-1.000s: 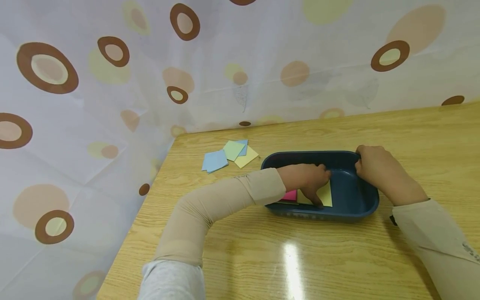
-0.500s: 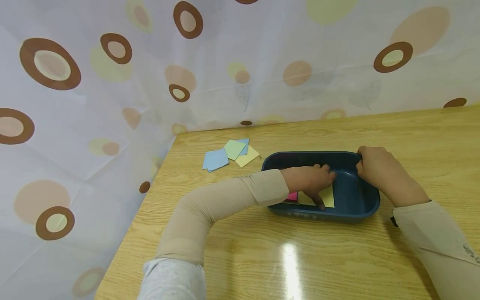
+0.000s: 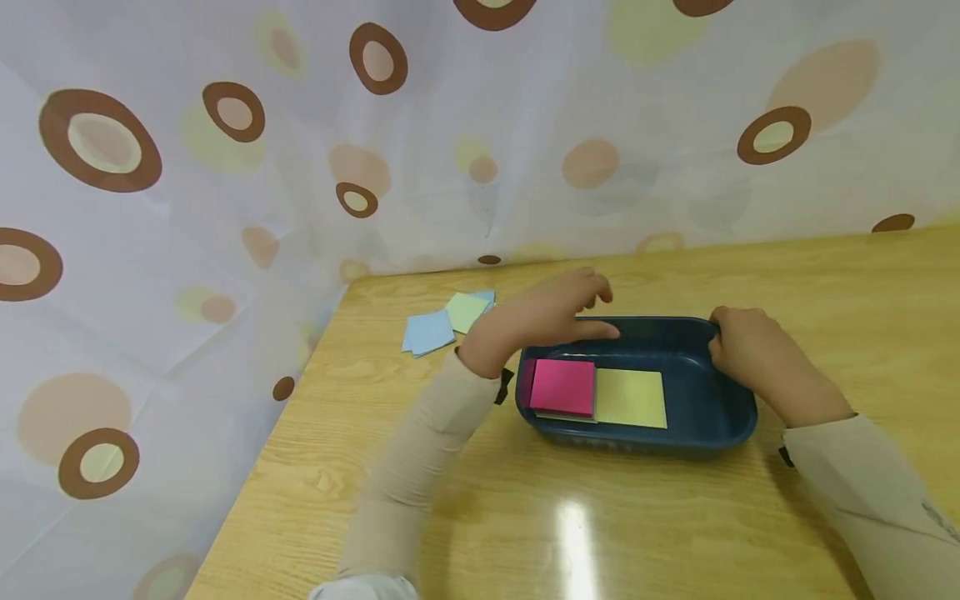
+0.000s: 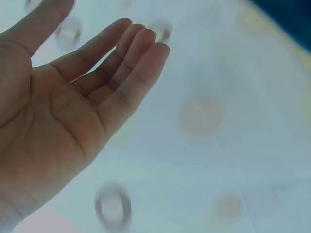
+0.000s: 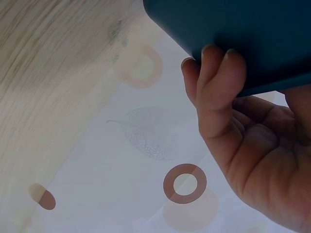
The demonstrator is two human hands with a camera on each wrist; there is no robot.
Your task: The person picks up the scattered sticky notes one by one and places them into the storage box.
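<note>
A dark blue plastic bin point(image 3: 701, 408) stands on the table. In its left part lies a pink sticky note pad point(image 3: 562, 387), with a yellow sticky note pad point(image 3: 630, 398) beside it on the right. My right hand point(image 3: 772, 362) grips the bin's far right rim; in the right wrist view its fingers curl round the bin wall point(image 5: 272, 43). Above the bin's far left corner hovers my left hand point(image 3: 536, 321), holding nothing. The left wrist view has that palm point(image 4: 58, 111) bare, with the fingers relaxed and the thumb apart.
Left of the bin, blue sticky notes point(image 3: 429, 332) and a pale green note point(image 3: 465, 312) lie on the wooden table point(image 3: 480, 525). More notes there are partly covered by my left hand. A patterned curtain point(image 3: 420, 133) hangs behind and at the left.
My left hand has lifted off the yellow pad and moved up and left out of the bin, uncovering the pink and yellow pads. The right hand keeps its grip on the rim.
</note>
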